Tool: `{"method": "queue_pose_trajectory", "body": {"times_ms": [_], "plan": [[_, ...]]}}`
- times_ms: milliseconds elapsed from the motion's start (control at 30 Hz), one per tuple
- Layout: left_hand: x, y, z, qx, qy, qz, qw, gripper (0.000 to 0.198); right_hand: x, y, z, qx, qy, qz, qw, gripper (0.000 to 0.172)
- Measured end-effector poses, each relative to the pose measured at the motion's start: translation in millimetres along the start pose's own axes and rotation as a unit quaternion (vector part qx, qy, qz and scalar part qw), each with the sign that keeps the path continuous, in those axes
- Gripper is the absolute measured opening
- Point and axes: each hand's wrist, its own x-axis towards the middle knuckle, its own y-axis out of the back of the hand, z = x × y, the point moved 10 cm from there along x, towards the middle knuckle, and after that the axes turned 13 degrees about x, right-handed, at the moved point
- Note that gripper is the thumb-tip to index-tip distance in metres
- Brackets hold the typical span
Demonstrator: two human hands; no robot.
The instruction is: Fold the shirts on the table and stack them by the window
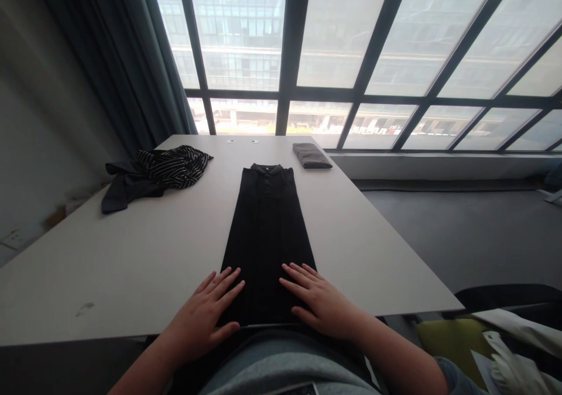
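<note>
Black collared shirt (266,225), folded narrow (seemingly smooth).

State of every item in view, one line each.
Black shirt: flat, sides folded in to a long strip, collar toward the window
Left hand: open, palm down on the shirt's left edge
Right hand: open, palm down on its right edge
Gray cloth: neatly folded
Striped cloth: crumpled
Dark cloth: crumpled, against the striped one
Curtain: drawn aside
</note>
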Motion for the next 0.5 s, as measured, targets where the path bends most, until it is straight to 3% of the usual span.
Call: {"method": "queue_pose_trajectory", "body": {"times_ms": [100,200,300,433,500], "plan": [[8.1,16.2,0.3,-0.038,0.064,-0.007,0.997,0.051,6.0,17.8,-0.4,0.045,0.002,0.026,0.999,0.051],[25.3,33.9,0.9,-0.051,0.139,-0.034,0.988,0.034,33.8,57.4,-1.3,0.074,0.03,0.085,0.993,0.035],[45.4,38.7,3.4,-0.043,0.193,-0.099,0.975,0.021,92.3,99.4,8.4,0.039,0.033,0.126,0.991,0.029],[63.6,29.4,7.0,-0.026,0.238,-0.182,0.954,0.024,193.9,146.0,52.6,0.099,-0.072,0.17,0.978,0.021],[69.0,25.7,8.1,-0.008,0.251,-0.203,0.946,0.028,240.2,164.3,67.3,0.111,-0.09,0.192,0.971,0.024]]}}
